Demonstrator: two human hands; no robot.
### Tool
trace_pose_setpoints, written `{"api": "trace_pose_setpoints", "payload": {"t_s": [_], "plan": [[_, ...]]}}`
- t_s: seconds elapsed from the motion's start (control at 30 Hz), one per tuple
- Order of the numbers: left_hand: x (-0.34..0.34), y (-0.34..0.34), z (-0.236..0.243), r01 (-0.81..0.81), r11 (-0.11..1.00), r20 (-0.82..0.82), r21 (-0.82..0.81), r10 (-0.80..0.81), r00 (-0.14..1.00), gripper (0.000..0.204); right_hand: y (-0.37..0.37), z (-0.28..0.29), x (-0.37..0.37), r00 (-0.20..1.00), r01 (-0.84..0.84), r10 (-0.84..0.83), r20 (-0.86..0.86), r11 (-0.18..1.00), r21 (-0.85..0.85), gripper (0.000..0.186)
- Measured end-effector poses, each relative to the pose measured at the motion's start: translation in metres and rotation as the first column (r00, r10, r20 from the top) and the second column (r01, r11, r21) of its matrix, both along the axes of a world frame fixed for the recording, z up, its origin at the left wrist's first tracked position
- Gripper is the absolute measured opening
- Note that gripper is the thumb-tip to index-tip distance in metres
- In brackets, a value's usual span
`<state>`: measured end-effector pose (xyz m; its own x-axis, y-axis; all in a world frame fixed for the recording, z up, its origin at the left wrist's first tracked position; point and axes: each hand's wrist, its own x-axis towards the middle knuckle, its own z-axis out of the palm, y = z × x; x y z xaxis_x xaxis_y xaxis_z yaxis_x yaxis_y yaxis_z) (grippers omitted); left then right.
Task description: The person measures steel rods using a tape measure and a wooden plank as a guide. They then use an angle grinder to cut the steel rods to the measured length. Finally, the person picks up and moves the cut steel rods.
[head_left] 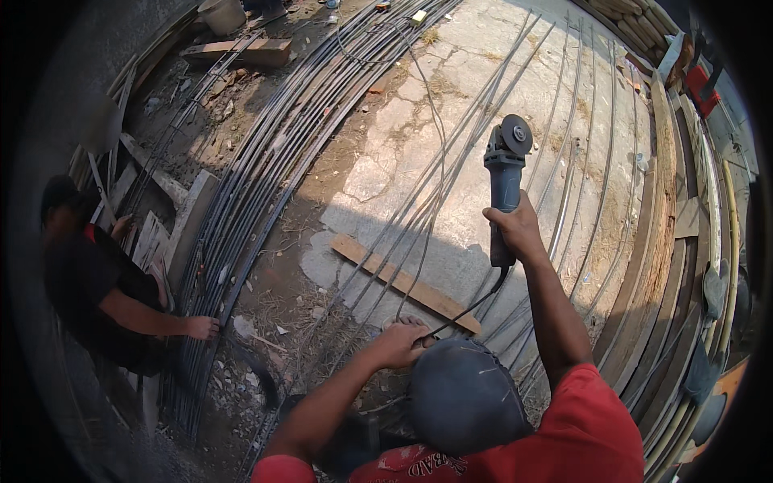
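My right hand (pixel 518 229) is wrapped round the body of a grey angle grinder (pixel 505 183), holding it upright above the ground. Its dark disc (pixel 517 135) is at the upper end. From the grinder's lower end a black power cord (pixel 486 306) curves down to my left hand (pixel 396 344). The fingers of that hand are closed on the cord, low beside a dark rounded shape (pixel 465 394). Several long thin steel bars (pixel 451 173) run under the grinder across the concrete, over a wooden plank (pixel 407 284).
Left, a person in dark clothes (pixel 105 282) crouches, one hand (pixel 203 327) on a thick bundle of steel bars (pixel 266 161). Wooden beams (pixel 664 193) and pale poles (pixel 727 266) lie along the right. Farther back are a bucket (pixel 221 16) and a timber block (pixel 238 53).
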<state>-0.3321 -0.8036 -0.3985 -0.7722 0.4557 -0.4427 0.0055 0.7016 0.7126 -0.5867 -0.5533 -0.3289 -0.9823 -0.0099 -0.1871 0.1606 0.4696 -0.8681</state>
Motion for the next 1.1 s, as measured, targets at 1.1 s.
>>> {"api": "trace_pose_setpoints", "payload": {"t_s": [1.1], "plan": [[0.162, -0.024, -0.007, -0.885, 0.422, 0.260, -0.196, 0.893, 0.368, 0.036, -0.373, -0.248, -0.272, 0.905, 0.247, -0.367, 0.214, 0.864, 0.438, 0.080]]}}
